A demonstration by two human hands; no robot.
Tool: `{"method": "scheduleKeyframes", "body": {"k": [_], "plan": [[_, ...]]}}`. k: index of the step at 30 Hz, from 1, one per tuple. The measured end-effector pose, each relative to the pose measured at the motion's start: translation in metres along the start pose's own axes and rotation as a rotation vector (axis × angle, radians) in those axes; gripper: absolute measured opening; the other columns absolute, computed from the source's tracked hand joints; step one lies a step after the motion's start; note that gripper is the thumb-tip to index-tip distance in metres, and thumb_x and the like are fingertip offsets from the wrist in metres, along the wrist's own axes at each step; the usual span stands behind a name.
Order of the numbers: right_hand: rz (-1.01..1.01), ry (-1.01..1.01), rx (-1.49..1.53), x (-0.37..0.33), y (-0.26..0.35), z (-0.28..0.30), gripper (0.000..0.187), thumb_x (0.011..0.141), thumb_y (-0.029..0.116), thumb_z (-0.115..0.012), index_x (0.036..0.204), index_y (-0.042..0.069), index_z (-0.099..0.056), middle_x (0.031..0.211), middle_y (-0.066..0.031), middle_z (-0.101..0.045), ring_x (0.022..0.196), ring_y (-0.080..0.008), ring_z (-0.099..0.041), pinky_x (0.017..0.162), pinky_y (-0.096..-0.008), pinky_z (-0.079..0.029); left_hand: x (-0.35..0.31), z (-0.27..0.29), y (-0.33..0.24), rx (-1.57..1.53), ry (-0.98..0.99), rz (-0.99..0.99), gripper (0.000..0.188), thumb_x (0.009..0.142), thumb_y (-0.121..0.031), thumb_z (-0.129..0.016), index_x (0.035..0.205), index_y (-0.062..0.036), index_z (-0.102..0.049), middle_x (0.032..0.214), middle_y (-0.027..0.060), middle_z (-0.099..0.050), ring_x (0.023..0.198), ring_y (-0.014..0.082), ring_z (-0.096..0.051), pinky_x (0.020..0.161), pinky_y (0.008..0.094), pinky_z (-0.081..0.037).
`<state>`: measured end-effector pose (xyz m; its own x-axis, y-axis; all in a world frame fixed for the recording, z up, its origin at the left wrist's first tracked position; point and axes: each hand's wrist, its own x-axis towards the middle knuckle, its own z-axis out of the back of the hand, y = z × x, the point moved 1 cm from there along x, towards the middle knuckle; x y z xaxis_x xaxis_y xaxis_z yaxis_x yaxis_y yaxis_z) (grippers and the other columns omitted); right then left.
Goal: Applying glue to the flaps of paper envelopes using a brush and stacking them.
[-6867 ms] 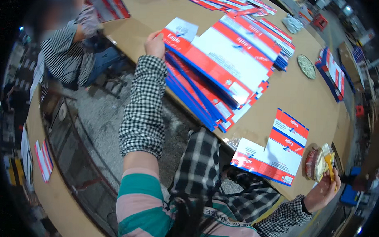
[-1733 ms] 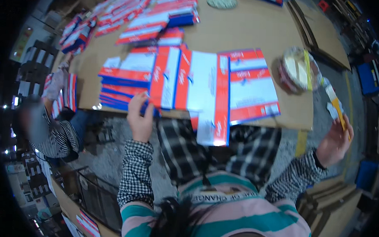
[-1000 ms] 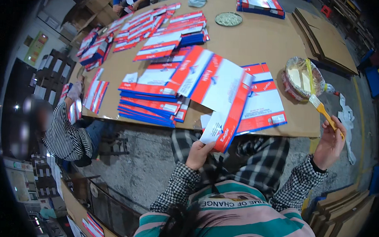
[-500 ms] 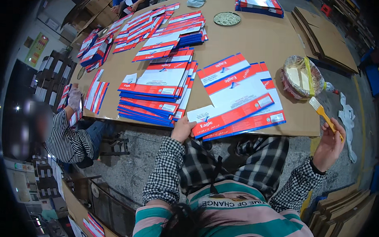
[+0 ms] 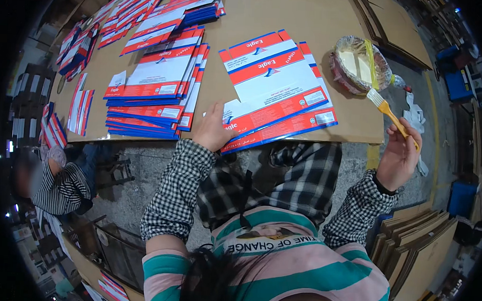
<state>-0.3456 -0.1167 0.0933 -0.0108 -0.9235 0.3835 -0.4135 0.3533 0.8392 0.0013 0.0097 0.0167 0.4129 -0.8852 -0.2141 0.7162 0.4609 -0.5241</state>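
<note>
A flat, unfolded carton (image 5: 277,88) printed red, white and blue lies in front of me, overlapping another flat carton (image 5: 310,125) near the table's front edge. My left hand (image 5: 214,129) rests at its lower left corner, fingers stretched out and thumb apart, touching the edge. Off the table's right front corner, my right hand (image 5: 402,159) grips a brush (image 5: 393,120) by its orange handle. The pale bristles point up and left, close to the rim of a plastic-lined bowl (image 5: 336,74) of cream-coloured paste. A yellow strip crosses that bowl.
Left of my left hand stands a stack of flat cartons (image 5: 153,76), with more piles beyond. A clear bottle (image 5: 398,81) lies beside the bowl. Cardboard sheets (image 5: 413,241) lean at the lower right. Another person in a striped top (image 5: 64,189) sits at the left, holding cartons.
My left hand has gone from pinching the upper carton's corner to lying with fingers spread there, and the carton sits flatter. The brush stays in my right hand. The whole view has shifted.
</note>
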Motion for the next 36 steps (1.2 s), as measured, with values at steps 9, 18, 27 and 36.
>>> {"method": "scheduleKeyframes", "body": {"k": [9,18,27,36], "plan": [[-0.013,-0.019,-0.014,0.004,-0.004,0.000,0.024,0.091,0.013,-0.039,0.104,-0.004,-0.049,0.108,-0.0228,-0.054,0.088,-0.0274,-0.056,0.082,-0.0373,-0.044,0.019,-0.009,0.009,0.068,0.109,0.049,0.068,0.064,-0.016,-0.075,0.122,0.0011,-0.043,0.125,0.0221,-0.037,0.107,0.0345,-0.050,0.088,0.0375,-0.046],[-0.010,0.004,-0.023,0.014,-0.010,0.002,0.024,0.092,0.013,-0.038,0.104,-0.003,-0.050,0.109,-0.0228,-0.054,0.088,-0.0276,-0.057,0.082,-0.0380,-0.044,0.028,-0.011,0.013,-0.046,0.080,0.122,0.044,0.071,-0.009,-0.062,0.111,0.0033,-0.047,0.097,0.0270,-0.058,0.091,0.0385,-0.057,0.078,0.0456,-0.045],[-0.025,0.015,-0.017,0.017,-0.016,-0.002,0.024,0.092,0.013,-0.038,0.105,-0.003,-0.050,0.110,-0.0223,-0.054,0.089,-0.0277,-0.057,0.082,-0.0379,-0.044,-0.015,-0.029,0.000,0.294,-0.128,-0.218,0.061,0.055,-0.032,-0.082,0.094,0.0044,-0.053,0.091,0.0162,-0.051,0.091,0.0309,-0.048,0.082,0.0393,-0.038],[-0.027,-0.006,-0.004,0.011,-0.010,-0.005,0.023,0.091,0.013,-0.038,0.104,-0.003,-0.049,0.109,-0.0226,-0.054,0.089,-0.0274,-0.057,0.082,-0.0373,-0.044,0.018,-0.004,-0.020,0.367,0.202,-0.041,0.047,0.066,-0.025,-0.075,0.097,0.0023,-0.054,0.100,0.0204,-0.059,0.093,0.0334,-0.058,0.080,0.0400,-0.046]]}}
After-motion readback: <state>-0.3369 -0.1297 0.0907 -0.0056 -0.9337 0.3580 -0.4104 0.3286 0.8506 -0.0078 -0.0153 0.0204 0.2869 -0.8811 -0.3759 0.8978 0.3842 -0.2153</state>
